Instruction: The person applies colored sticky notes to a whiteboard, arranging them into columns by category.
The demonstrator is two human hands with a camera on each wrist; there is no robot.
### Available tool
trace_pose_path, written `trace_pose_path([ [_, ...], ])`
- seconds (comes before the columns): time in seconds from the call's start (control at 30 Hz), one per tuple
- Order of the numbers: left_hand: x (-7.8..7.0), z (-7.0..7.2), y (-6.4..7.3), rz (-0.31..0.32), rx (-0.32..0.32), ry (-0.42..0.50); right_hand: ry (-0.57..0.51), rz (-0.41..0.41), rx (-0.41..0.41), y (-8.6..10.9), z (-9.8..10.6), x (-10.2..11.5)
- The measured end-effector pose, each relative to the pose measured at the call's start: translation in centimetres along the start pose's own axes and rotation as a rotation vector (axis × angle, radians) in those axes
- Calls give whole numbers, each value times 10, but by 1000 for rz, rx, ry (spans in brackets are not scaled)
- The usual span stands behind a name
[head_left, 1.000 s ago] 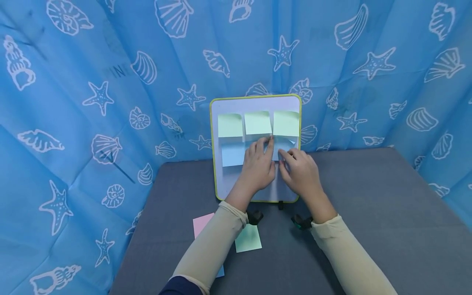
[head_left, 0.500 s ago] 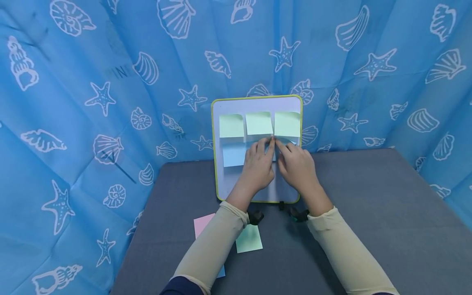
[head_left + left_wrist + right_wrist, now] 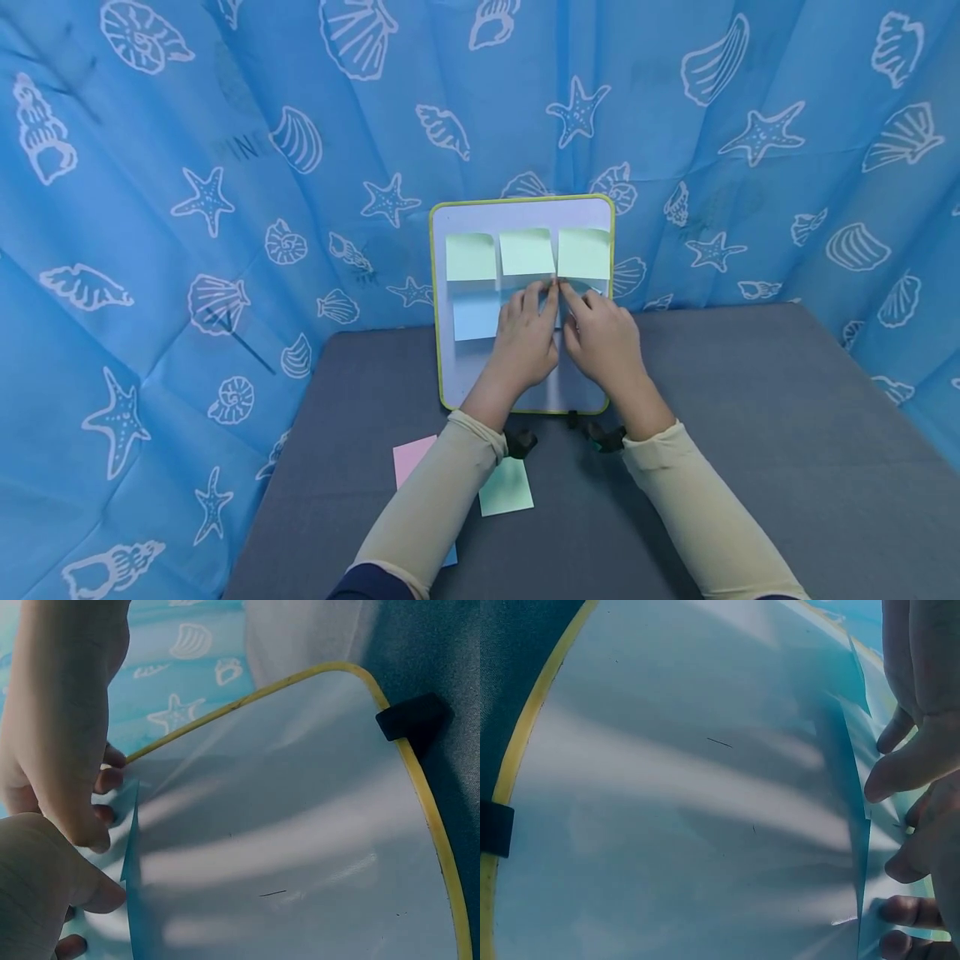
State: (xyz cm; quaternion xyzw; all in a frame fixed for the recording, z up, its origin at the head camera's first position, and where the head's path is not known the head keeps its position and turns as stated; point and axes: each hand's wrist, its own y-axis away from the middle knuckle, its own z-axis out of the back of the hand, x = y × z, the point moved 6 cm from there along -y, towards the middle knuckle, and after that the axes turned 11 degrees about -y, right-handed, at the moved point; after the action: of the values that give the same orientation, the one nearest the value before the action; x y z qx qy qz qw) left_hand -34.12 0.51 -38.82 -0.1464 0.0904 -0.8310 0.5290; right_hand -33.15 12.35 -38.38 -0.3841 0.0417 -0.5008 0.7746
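A whiteboard point(image 3: 491, 375) with a yellow rim leans at the back of the table. Three light green sticky notes point(image 3: 470, 257) run across its upper part. Under them is a row of blue sticky notes point(image 3: 476, 315); the left one shows well, those to its right are mostly covered by the hands. My left hand point(image 3: 522, 337) presses on the middle blue note with its fingers stretched upward. Beside it, my right hand point(image 3: 606, 337) touches the right-hand blue note. Both index fingertips meet just below the green row. In the right wrist view the blue notes' lower edges point(image 3: 863, 900) stand off the board.
On the grey table point(image 3: 750, 433), near my left forearm, lie a pink sheet point(image 3: 412, 457), a green sheet point(image 3: 506, 487) and a blue one point(image 3: 451, 555) partly under the sleeve. A black clip point(image 3: 412, 716) sits on the board's bottom rim. A blue shell-patterned curtain point(image 3: 300, 83) hangs behind.
My right hand has moved slightly left and up; its index finger now reaches my left index fingertip instead of gripping the right-hand blue note. The left hand stays in place.
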Motion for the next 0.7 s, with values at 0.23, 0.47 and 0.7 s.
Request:
trace_pose_path([
  [0.23,0,1,0,-8,-7,2,37,-24,-33,9,9,-11],
  [0.47,-1,3,1,-7,-10,-9,50,-33,-100,18,23,-30],
  [0.7,-3,3,1,-13,-6,29,36,-42,-93,21,25,-30],
])
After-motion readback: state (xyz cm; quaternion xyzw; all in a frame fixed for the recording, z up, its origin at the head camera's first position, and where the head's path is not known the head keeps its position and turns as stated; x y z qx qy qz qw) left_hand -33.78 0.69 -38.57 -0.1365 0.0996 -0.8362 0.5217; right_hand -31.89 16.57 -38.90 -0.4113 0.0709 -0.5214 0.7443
